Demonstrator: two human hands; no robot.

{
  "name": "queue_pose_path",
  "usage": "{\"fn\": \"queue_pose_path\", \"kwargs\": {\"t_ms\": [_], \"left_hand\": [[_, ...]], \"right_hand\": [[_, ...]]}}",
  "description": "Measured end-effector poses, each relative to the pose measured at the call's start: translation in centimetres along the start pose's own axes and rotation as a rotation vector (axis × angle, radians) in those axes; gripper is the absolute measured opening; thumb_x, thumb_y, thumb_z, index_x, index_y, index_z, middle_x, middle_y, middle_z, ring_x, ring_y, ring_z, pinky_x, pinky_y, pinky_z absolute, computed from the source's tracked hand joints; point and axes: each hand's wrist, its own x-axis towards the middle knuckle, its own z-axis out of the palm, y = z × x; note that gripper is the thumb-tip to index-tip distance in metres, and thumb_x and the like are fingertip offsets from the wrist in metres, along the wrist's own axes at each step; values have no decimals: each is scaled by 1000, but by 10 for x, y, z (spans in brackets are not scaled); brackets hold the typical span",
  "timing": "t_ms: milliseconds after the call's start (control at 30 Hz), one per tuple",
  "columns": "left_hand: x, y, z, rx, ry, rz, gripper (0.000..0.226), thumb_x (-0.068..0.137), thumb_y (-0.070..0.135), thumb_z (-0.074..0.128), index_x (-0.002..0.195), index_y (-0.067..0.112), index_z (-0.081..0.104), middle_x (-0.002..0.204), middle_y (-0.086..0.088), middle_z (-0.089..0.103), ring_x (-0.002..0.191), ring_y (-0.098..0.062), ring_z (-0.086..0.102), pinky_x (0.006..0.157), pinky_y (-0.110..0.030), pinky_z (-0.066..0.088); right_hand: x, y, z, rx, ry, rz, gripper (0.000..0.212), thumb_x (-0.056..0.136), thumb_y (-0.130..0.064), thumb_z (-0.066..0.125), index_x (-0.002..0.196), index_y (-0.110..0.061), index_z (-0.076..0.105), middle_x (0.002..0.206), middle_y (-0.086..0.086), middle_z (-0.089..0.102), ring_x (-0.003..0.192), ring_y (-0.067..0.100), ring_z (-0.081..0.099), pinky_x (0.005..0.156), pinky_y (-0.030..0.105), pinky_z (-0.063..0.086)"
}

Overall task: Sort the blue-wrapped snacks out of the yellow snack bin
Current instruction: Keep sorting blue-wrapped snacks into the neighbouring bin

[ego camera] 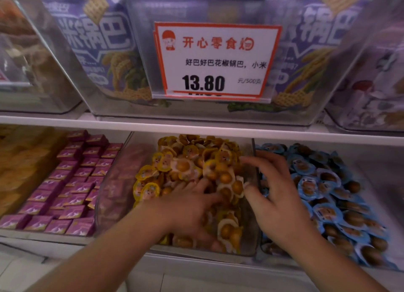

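A clear bin [122,160] on the lower shelf holds a heap of yellow-wrapped snacks [185,160]. To its right a second clear bin is full of blue-wrapped snacks [328,182]. My left hand [192,204] lies palm down on the yellow heap, fingers spread among the packs. My right hand [275,195] hovers over the divider between the two bins, fingers spread and slightly bent. A bit of blue wrapper shows under its thumb, but I cannot tell whether it holds it. I see no blue pack lying among the yellow ones.
Purple boxed snacks [72,182] fill the tray on the left. A white shelf edge [196,125] runs just above the bins. On it stand clear tubs of purple snack bags, with a price tag [216,60] reading 13.80.
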Motion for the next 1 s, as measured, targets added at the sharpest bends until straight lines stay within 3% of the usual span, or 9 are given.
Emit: {"fn": "queue_pose_path", "kwargs": {"t_ms": [133,300,400,533,633,700,833,900,1000], "left_hand": [[9,-30,-18,204,134,56,86,76,66,67,149,48,25,155,9,15,138,-25,33,111,-44,29],[7,-56,-46,113,254,34,57,82,33,72,136,35,55,140,5,48,126,-20,50,101,-34,42],[-3,-65,-51,31,207,-11,49,79,21,73,124,36,64,131,10,53,120,-13,54,94,-24,43],[-27,-56,-40,60,132,-55,48,82,44,70,128,44,58,133,18,52,122,-8,52,98,-24,42],[-50,-45,-25,95,-1,-54,86,64,84,55,142,53,37,153,20,27,141,-4,27,119,-40,21],[-56,-45,-17,132,-57,-91,100,59,88,51,147,58,16,160,19,5,148,-11,13,121,-51,12],[-42,-41,-6,303,-42,-137,116,64,84,60,149,50,-12,160,8,-15,149,-33,10,113,-70,14],[-33,-38,2,380,11,-137,116,65,86,55,149,46,-14,160,-1,-9,146,-39,17,107,-75,19],[-23,-39,3,527,197,-87,87,76,77,42,149,43,9,152,-7,22,126,-37,44,100,-69,32]], "right_hand": [[-2,-1,-2,10,-21,17,45,82,-36,51,126,-39,57,135,-13,35,125,-13,34,96,-1,28],[-2,-2,-2,31,-7,11,45,81,-36,52,125,-41,56,136,-13,35,125,-5,39,106,18,39],[-2,-2,-1,50,15,-14,40,83,-34,54,121,-43,56,135,-10,37,122,-1,43,104,27,44],[-2,1,1,48,40,-19,35,91,-21,63,125,-31,61,135,-6,38,121,5,46,103,35,46],[-1,1,1,36,31,-5,42,89,-15,64,127,-30,61,135,-6,37,121,5,45,104,36,45],[-1,1,1,23,29,3,41,88,-18,63,127,-30,60,134,-7,37,120,5,45,105,36,45],[0,-1,1,10,26,19,42,86,-26,60,128,-30,60,132,-7,37,115,14,51,100,38,47],[0,-2,1,10,29,30,46,82,-33,55,127,-31,60,131,-8,37,114,13,50,97,33,47],[1,-1,3,11,39,37,48,78,-35,52,126,-31,60,128,-11,36,114,6,45,97,27,44]]}}
